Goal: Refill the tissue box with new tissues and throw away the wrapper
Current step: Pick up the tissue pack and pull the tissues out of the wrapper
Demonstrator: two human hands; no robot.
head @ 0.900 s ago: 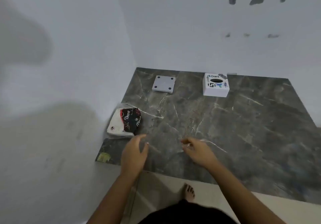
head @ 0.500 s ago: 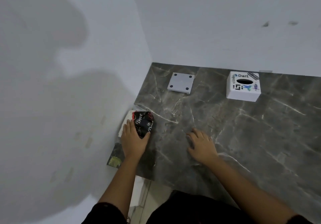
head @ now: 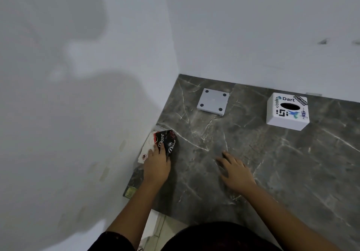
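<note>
A wrapped tissue pack (head: pixel 165 141), black, red and white with "Dove" print, lies at the left edge of the dark marble counter (head: pixel 272 163), against the wall. My left hand (head: pixel 156 165) rests on the pack's near end, fingers over it. My right hand (head: pixel 234 169) lies flat on the counter, fingers spread, holding nothing. The white tissue box cover (head: pixel 288 110), with stickers and an empty oval slot, stands at the back right. Its white base plate (head: pixel 213 101) with four dark dots lies apart, at the back left.
White walls close the counter on the left and at the back. The counter's near edge runs just in front of my body, with pale floor below it. A small yellow-green sticker (head: pixel 130 192) marks the counter's near-left corner.
My left hand moved forward from above the counter onto the tissue pack. My right hand came down flat on the counter. The view shifted left and closer.
</note>
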